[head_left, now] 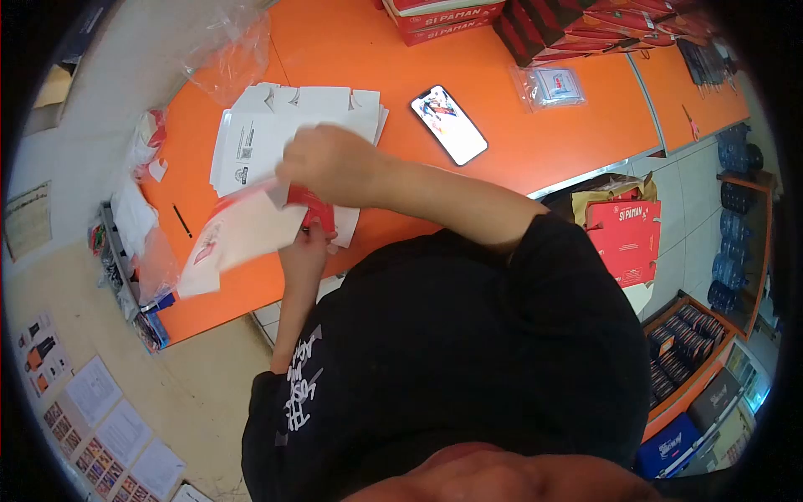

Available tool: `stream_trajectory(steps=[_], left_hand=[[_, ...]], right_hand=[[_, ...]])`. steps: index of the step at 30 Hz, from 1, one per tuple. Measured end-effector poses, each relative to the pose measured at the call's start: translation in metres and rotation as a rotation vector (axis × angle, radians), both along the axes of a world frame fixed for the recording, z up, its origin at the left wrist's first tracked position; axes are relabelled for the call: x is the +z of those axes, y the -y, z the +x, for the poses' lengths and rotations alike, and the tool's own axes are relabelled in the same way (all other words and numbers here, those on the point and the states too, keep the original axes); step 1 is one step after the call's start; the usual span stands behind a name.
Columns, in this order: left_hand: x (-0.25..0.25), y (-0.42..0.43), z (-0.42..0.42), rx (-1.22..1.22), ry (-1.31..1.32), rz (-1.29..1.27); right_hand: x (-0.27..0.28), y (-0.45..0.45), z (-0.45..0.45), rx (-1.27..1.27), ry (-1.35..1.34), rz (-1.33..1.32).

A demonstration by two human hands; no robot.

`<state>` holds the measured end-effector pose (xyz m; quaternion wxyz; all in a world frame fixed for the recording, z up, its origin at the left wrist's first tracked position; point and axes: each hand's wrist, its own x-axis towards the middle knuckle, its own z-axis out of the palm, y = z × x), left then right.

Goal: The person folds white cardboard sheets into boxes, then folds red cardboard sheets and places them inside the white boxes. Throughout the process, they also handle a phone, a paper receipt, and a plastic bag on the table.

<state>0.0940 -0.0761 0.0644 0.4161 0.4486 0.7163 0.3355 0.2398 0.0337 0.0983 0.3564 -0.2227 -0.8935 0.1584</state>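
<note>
Red-and-white cardboard piece [251, 234] is tilted over the orange table [552, 138], left of the frame's centre. The left hand [308, 245] pinches its red part between closed fingers; the right hand [329, 163] curls near its upper edge, whether gripping I cannot tell. White printed cardboard sheets [293, 121] lie stacked at upper left.

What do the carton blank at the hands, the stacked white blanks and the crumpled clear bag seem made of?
Carton blank: probably thin paperboard; its panels look stiff, though blur hides the finish.
Stacked white blanks: likely matte paperboard, given the flat, dull faces and cut edges.
Crumpled clear bag: thin glossy plastic, apparently; see-through, with bright creases.
</note>
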Motion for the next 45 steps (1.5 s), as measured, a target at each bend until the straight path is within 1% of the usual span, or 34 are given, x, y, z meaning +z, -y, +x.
stream_trajectory(steps=[1,3,4,5,7,8,10,11,13,14,16,17,18,19,20,21,22,23,24,25,26,27,28,29,31,34,36,37,38,39,40,42,43,45], left_hand=[[0.002,-0.005,0.0,-0.004,0.02,0.0],[0.017,-0.012,0.005,-0.112,-0.206,0.017],[0.02,-0.016,0.008,-0.164,-0.328,0.024],[0.022,-0.017,0.007,-0.215,-0.439,0.037],[0.015,-0.02,0.005,-0.323,-0.603,0.081],[0.012,-0.023,0.004,-0.368,-0.647,0.091],[0.018,-0.021,0.006,-0.41,-0.657,0.067],[0.023,-0.021,0.007,-0.429,-0.663,0.045],[0.027,-0.025,0.009,-0.5,-0.707,-0.017],[0.028,-0.031,0.009,-0.559,-0.736,-0.059],[0.032,-0.043,0.01,-0.705,-0.758,-0.193],[0.035,-0.047,0.012,-0.786,-0.744,-0.266],[0.037,-0.049,0.016,-0.852,-0.72,-0.308],[0.035,-0.04,0.018,-0.86,-0.668,-0.144],[0.034,-0.029,0.02,-0.866,-0.615,0.02],[0.054,-0.025,0.025,-0.985,-0.515,-0.147],[0.081,-0.027,0.03,-1.096,-0.408,-0.313],[0.096,-0.03,0.024,-1.098,-0.41,-0.313],[0.11,-0.035,0.009,-1.211,-0.092,-0.238],[0.116,-0.04,-0.005,-1.305,0.231,-0.154],[0.113,-0.046,-0.014,-1.309,0.229,-0.147],[0.101,-0.052,-0.021,-1.227,-0.191,0.025],[0.088,-0.056,-0.029,-1.099,-0.6,0.191],[0.069,-0.055,-0.038,-1.094,-0.597,0.191],[0.028,-0.051,-0.056,-1.022,-1.167,0.179],[-0.003,-0.053,-0.072,-0.97,-1.061,0.285],[-0.017,-0.057,-0.075,-0.961,-1.053,0.266],[-0.021,-0.059,-0.076,-0.951,-1.053,0.24],[-0.024,-0.061,-0.078,-0.952,-1.05,0.24],[-0.024,-0.062,-0.079,-0.955,-1.037,0.162],[-0.025,-0.063,-0.08,-0.96,-1.024,0.084],[-0.028,-0.06,-0.08,-0.951,-0.919,0.116],[-0.03,-0.057,-0.08,-0.93,-0.816,0.148],[-0.029,-0.041,-0.077,-0.963,-0.843,0.224]], right_hand=[[-0.004,0.008,-0.002,-0.001,0.002,0.001],[-0.019,0.03,-0.008,0.158,-0.088,-0.435],[-0.024,0.037,-0.013,0.047,-0.183,-0.209],[-0.024,0.043,-0.017,0.052,-0.18,-0.209],[-0.012,0.051,-0.02,-0.062,-0.317,-0.565],[-0.015,0.049,-0.018,-0.062,-0.318,-0.57],[-0.024,0.042,-0.01,0.005,-0.218,-0.785],[-0.03,0.039,-0.009,0.0,-0.218,-0.786],[-0.046,0.029,-0.007,0.034,-0.228,-0.232],[-0.055,0.021,-0.003,0.036,-0.226,-0.228],[-0.069,0.003,0.005,0.191,-0.185,-0.526],[-0.07,-0.008,0.004,0.196,-0.183,-0.526],[-0.06,-0.019,0.003,0.116,-0.335,-0.726],[-0.049,-0.026,0.002,0.028,-0.49,-0.925],[-0.035,-0.025,0.002,0.151,-0.422,-0.792],[-0.018,-0.023,0.002,0.151,-0.426,-0.793],[0.0,-0.018,0.002,0.184,-0.114,-0.718],[0.01,-0.011,0.0,0.211,0.196,-0.629],[0.014,-0.003,-0.002,0.182,0.434,-0.683],[-0.013,0.003,-0.004,0.176,0.435,-0.678],[-0.065,0.013,-0.008,0.211,0.418,-0.457],[-0.094,0.017,-0.006,0.247,0.401,-0.238],[-0.097,0.013,0.002,0.25,0.407,-0.237],[-0.1,0.01,0.011,0.354,0.405,-0.226],[-0.101,0.01,0.023,0.462,0.401,-0.214],[-0.1,0.019,0.028,0.385,0.308,-0.213],[-0.107,0.027,0.023,0.097,0.212,-0.222],[-0.108,0.025,0.02,0.094,0.216,-0.222],[-0.108,0.023,0.016,0.109,0.343,-0.19],[-0.104,0.022,0.013,0.122,0.467,-0.162],[-0.099,0.018,0.014,0.119,0.467,-0.167],[-0.089,0.003,0.019,0.199,0.568,-0.237],[-0.097,0.003,0.022,0.196,0.571,-0.24],[-0.112,0.008,0.03,0.217,0.429,-0.074]])
